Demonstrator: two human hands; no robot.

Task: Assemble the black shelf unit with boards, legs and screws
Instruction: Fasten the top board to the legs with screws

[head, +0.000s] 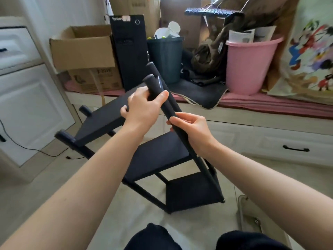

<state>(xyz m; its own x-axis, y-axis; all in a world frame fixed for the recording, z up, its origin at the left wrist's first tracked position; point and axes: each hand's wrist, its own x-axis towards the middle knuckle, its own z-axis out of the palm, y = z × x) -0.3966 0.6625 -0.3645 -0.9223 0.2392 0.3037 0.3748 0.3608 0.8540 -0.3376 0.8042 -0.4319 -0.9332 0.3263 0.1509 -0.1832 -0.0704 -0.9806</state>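
Floor [180, 221]: both hands grip tilted shelf unit [158, 156] leg [168, 103].

The shelf unit [158, 156] is matte black throughout: boards, legs and end caps. At far right stands a pink bucket [252, 65]; beside it a cloth [311, 51] printed with cartoon figures in red, blue, yellow and purple. The bin [165, 60] is dark teal, the cardboard box [82, 47] brown, the computer tower [129, 51] black, the cabinet doors [32, 109] at left white.
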